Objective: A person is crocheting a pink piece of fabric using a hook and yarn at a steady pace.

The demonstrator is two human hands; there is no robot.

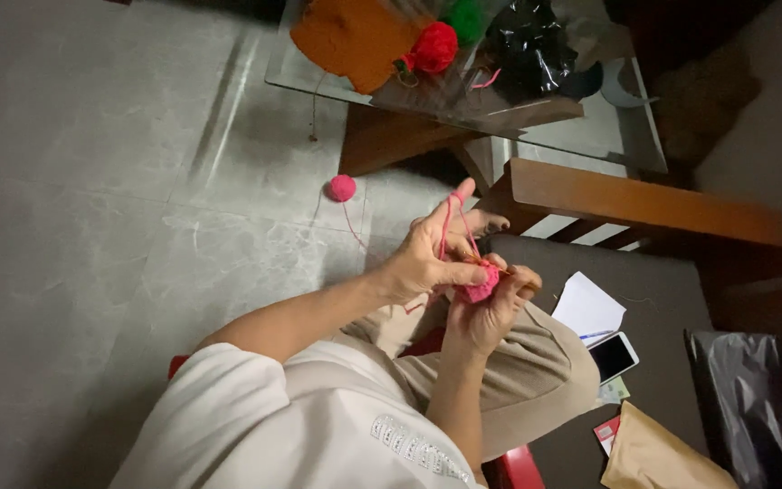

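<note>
A: Both hands are busy. The left hand (427, 258) pinches a small pink piece (480, 286) and has pink yarn (450, 222) looped over its raised forefinger. The right hand (491, 312) is closed under the same piece, holding what looks like a hook — too blurred to be sure.

B: How much is made?

A: Little, I'd judge. The piece is only a small lump between the fingers, above the lap. The yarn runs down to a pink ball (342, 187) on the floor, which looks well wound, so most of the work seems left.

B: And around them?

A: Pale marbled floor tiles (110, 181), dim light. A glass table (626, 136) ahead bears an orange cloth (350, 36), a red ball (433, 47), something green and a black bag (531, 45). The person sits on a dark seat (662, 299) with a wooden arm — beside them a white paper (586, 308), a phone (614, 356) and a brown envelope (653, 453).
</note>
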